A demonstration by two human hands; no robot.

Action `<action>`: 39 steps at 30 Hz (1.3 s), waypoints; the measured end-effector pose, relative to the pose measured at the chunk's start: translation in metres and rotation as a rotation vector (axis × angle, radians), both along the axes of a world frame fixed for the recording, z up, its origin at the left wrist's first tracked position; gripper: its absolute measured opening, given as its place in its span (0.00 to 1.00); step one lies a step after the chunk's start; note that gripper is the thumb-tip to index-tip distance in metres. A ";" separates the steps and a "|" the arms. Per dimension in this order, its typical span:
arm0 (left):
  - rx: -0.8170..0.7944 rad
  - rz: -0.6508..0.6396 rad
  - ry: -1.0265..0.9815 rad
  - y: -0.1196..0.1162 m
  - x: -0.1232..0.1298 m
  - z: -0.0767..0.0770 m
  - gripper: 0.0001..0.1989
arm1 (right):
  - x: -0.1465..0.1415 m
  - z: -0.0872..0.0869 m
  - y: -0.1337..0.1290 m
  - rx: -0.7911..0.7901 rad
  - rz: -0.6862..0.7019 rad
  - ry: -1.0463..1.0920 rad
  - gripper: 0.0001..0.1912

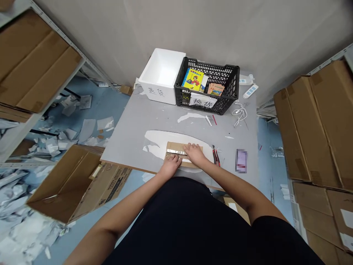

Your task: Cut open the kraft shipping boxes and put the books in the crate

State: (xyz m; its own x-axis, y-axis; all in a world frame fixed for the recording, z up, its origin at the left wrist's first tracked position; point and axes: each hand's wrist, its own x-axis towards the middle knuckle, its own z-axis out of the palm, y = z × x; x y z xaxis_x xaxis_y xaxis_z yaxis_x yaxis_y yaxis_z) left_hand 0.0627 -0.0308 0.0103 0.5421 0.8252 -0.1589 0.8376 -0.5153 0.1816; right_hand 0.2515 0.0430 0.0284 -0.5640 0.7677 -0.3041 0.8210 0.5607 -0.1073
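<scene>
A small, flat cardboard box (176,146) lies on the table near its front edge, with a shiny strip of clear tape (175,151) across its left part. At the box's near left side, my left hand (170,167) has its fingers bent onto the cardboard. My right hand (195,154) grips the box farther right, its fingers curled over the top; the fingertips are partly hidden. Beneath the box is a rounded white sheet (156,137) with torn edges. A red and black utility knife (215,156) lies just right of the sheet.
On the grey table (129,132), a white foam box (158,92) adjoins a black crate (201,101) holding books (193,80). A blurred phone-like item (241,161), white cable (241,114) and power strip (250,91) lie right. An open carton (91,191) stands left amid paper scraps.
</scene>
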 end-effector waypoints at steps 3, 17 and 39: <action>-0.036 -0.004 0.013 0.004 0.000 0.001 0.18 | -0.009 -0.002 0.001 0.035 0.002 -0.081 0.28; -0.148 0.023 0.051 0.020 0.001 0.018 0.16 | -0.001 0.032 0.084 -0.328 -0.030 0.004 0.15; -0.038 -0.066 0.055 0.021 -0.006 0.033 0.06 | 0.000 0.028 0.107 -0.345 -0.125 -0.006 0.20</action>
State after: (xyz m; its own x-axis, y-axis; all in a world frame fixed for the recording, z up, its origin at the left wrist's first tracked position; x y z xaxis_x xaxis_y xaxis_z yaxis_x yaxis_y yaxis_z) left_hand 0.0571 -0.0095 0.0436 0.5847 0.7807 -0.2207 0.8113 -0.5632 0.1571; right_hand 0.2520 0.1497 0.0568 -0.4697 0.6822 -0.5604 0.8822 0.3874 -0.2678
